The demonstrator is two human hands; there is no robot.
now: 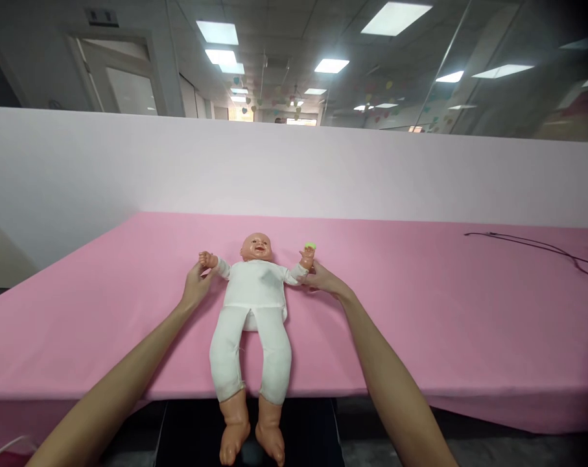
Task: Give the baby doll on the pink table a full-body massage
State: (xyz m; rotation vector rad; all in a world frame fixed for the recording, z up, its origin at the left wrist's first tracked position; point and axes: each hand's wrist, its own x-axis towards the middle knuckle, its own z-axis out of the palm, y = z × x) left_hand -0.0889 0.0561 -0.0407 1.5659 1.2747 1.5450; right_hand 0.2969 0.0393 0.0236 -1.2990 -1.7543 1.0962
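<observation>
A baby doll (pixel 255 288) in a white cloth suit lies on its back on the pink tabletop, its head away from me. Both of its arms are spread out, and its bare feet hang over the near edge. My left hand (pixel 197 284) is closed around the doll's arm at the wrist, on the left side. On the other side, my right hand (pixel 321 279) grips the doll's other forearm just below its hand. A small bright green piece (pixel 310 246) sits at the fingers of that doll hand. My fingertips are partly hidden under the doll's arms.
Thin black cables (pixel 531 242) lie on the right part of the pink table cover (pixel 410 311). A white partition (pixel 294 168) rises behind the table. Below the near edge is a dark seat or lap, and a white cord (pixel 14 443) shows at lower left.
</observation>
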